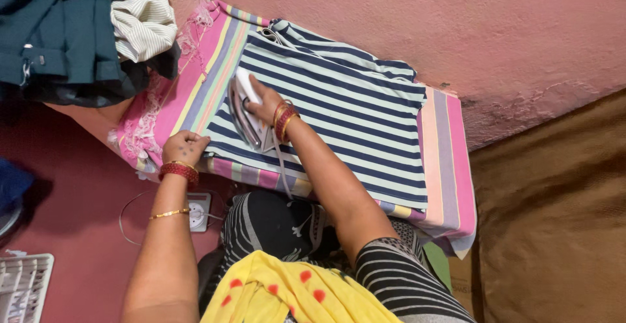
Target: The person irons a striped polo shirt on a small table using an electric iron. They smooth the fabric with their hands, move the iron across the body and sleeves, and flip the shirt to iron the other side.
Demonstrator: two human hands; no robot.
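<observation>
Iron [244, 111] in right hand [266, 101] on soft striped shirt [339, 108].

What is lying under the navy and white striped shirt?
Under the striped shirt lies a pink striped cloth, its edges showing around it. What supports that cloth is covered.

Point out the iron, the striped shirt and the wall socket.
iron [242, 109]: head view, on its metal side.
striped shirt [352, 108]: head view, middle of the flat cloth.
wall socket [199, 211]: head view, on its white face.
</observation>
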